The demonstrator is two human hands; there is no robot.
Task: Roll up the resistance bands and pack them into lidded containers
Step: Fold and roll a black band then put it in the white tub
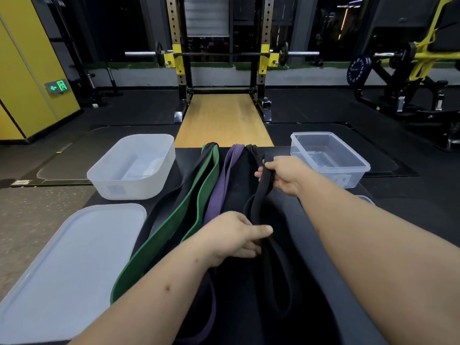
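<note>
Both hands, L hand (231,235) & R hand (283,174), clamp black band (261,192); container labels unreadable

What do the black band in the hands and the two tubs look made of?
Black band: likely matte rubber or latex; it bends limply, no shine. Left tub: frosted translucent plastic. Right tub: clear glossy plastic; its base shows through.

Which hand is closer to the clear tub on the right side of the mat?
Right. The right hand grips the black band just left of the clear tub. The left hand sits nearer the person, pinching the same band lower down, much farther from the tub.
</note>
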